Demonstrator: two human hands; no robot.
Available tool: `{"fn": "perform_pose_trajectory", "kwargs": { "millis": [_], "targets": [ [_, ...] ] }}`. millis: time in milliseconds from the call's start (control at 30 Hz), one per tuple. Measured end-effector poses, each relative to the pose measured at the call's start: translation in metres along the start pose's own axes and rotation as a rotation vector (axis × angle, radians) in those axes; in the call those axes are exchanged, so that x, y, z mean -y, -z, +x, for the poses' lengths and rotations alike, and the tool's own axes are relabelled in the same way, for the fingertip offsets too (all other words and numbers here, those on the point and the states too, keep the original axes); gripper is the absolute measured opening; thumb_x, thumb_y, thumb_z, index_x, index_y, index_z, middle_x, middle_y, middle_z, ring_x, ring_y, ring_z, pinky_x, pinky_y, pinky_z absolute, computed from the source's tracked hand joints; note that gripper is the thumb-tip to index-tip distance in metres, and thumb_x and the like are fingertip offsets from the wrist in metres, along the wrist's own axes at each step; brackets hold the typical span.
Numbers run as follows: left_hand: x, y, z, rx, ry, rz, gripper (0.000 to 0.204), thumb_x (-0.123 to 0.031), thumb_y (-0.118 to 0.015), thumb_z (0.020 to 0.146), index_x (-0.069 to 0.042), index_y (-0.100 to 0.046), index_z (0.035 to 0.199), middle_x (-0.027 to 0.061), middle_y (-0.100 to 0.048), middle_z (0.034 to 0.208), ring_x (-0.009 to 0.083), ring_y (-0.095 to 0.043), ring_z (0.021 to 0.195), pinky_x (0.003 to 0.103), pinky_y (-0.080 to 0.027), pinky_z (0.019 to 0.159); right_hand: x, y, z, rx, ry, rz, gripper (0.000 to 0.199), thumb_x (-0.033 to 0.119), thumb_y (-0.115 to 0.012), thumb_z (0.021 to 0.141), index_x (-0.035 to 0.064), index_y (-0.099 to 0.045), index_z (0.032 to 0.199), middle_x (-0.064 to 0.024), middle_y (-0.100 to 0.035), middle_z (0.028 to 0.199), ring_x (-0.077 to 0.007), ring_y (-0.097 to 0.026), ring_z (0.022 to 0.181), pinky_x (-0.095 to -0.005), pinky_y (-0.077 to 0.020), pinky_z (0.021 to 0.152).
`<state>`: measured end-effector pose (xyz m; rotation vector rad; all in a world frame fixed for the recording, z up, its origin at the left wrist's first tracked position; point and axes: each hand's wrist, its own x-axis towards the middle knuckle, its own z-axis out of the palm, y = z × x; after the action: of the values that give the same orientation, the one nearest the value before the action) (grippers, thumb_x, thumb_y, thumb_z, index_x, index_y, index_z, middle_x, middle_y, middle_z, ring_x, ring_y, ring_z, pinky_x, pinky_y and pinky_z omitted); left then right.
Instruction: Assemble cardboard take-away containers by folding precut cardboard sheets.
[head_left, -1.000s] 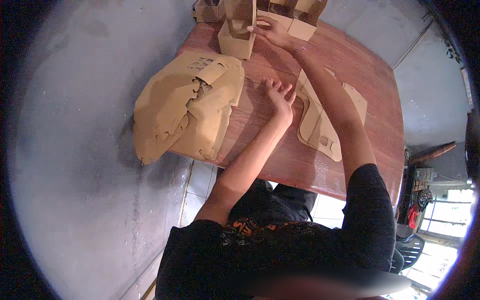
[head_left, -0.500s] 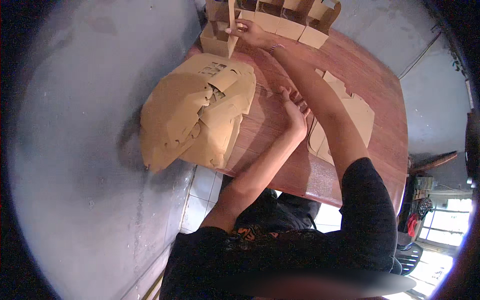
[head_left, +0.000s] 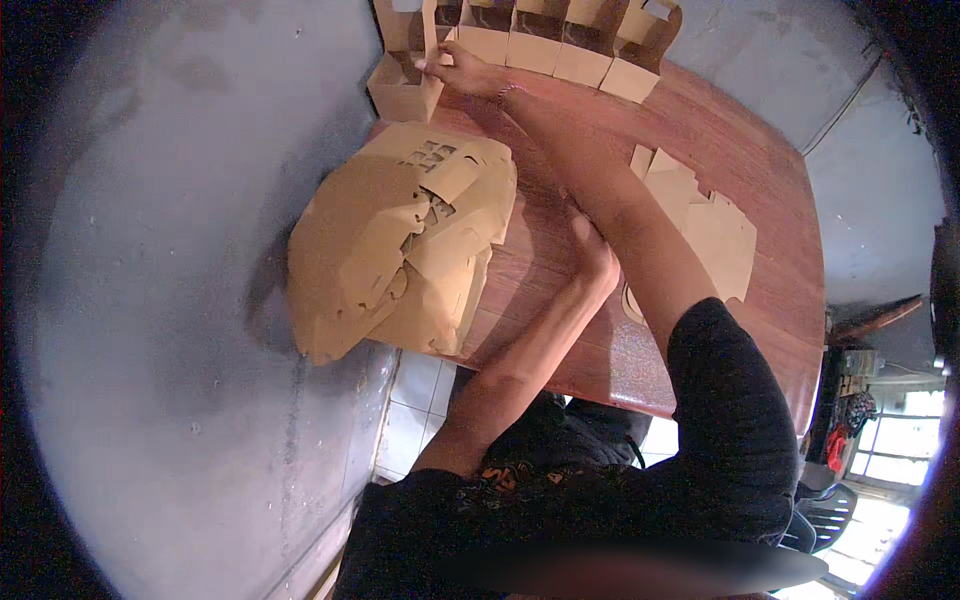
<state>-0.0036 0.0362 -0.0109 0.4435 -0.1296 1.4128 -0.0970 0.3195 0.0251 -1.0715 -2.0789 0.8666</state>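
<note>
At the far left of the table, my right hand (head_left: 460, 72) pinches the side wall of an open brown cardboard box (head_left: 400, 100). That arm reaches across the left one. Nearer the middle, my left hand (head_left: 594, 248) hangs over the tabletop, thumb stretched out and nothing visible in it. My right forearm hides most of its fingers. A loose heap of flat cardboard box blanks (head_left: 400, 240) with cut-outs lies by the wall, nearer to me than the box. To the right, partly behind my right arm, lie more flat cardboard pieces (head_left: 715, 240).
Several open cardboard boxes (head_left: 585, 62) stand in a row along the far edge of the reddish wooden table (head_left: 775, 280). A grey wall (head_left: 200, 250) borders the left side. A dark chair (head_left: 825, 515) stands at the lower right near a bright window.
My right hand has moved left with the box, closer to the wall. My left hand's fingers have gone behind my right forearm. The view has shifted slightly.
</note>
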Motion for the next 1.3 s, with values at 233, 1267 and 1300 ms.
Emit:
{"fn": "perform_pose_trajectory", "kwargs": {
  "millis": [233,1267,1300],
  "targets": [
    [0.017,-0.011,0.01,-0.983,0.109,0.12,0.051,-0.059,-0.039,0.1,-0.014,-0.052,0.121,-0.0038,-0.052,0.089,0.0076,-0.047,0.073,0.026,-0.038,0.058,-0.011,-0.007,-0.003,-0.012,0.117,-0.053,0.108,0.067,-0.071,0.078,-0.0069,-0.028,0.144,-0.0305,-0.053,0.134,-0.0393,-0.052,0.127,-0.0446,-0.039,0.11],
    [-0.004,-0.045,0.015,-0.985,-0.012,0.1,0.061,-0.049,-0.036,0.104,-0.008,-0.034,0.149,0.0094,-0.04,0.151,0.0241,-0.036,0.139,0.04,-0.021,0.119,0.021,-0.016,-0.032,0.179,0.327,-0.59,0.048,0.036,-0.068,0.079,-0.0065,-0.063,0.102,-0.0261,-0.068,0.089,-0.0398,-0.067,0.089,-0.0468,-0.0536,0.077],
    [-0.004,-0.045,0.015,-0.992,0.01,0.111,0.062,-0.051,-0.035,0.103,-0.008,-0.036,0.148,0.0091,-0.041,0.15,0.0244,-0.036,0.139,0.04,-0.022,0.119,0.022,-0.011,-0.029,0.219,0.472,-0.57,0.044,0.036,-0.068,0.078,-0.0053,-0.067,0.093,-0.0259,-0.068,0.085,-0.0401,-0.067,0.087,-0.0479,-0.0534,0.076]
  ]
}}
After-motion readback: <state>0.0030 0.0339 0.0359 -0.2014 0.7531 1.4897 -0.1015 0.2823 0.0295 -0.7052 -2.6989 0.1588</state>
